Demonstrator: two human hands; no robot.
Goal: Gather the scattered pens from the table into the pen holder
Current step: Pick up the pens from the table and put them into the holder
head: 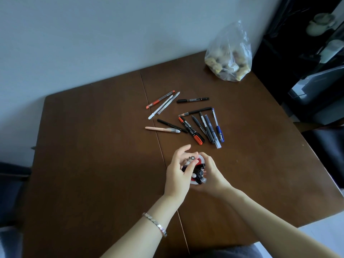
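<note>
A red and white pen holder (pixel 201 159) stands on the brown table (pixel 93 146) near its middle front, with several pens (pixel 200 173) upright in it. My right hand (pixel 211 172) wraps around the holder from the right. My left hand (pixel 177 173) grips a few pens (pixel 190 159) at the holder's mouth. Beyond the holder several pens lie scattered: a pink pen (pixel 162 129), a red and black marker (pixel 190 130), a blue pen (pixel 217 125), a black marker (pixel 192 100), a red-tipped clear pen (pixel 160 99) and a white pen (pixel 160 107).
A clear plastic bag (pixel 229 54) with lumpy contents sits at the table's far right corner by the wall. Dark furniture (pixel 305 62) stands to the right, and a dark seat (pixel 13 190) is at the left edge. A seam (pixel 149 101) runs across the tabletop.
</note>
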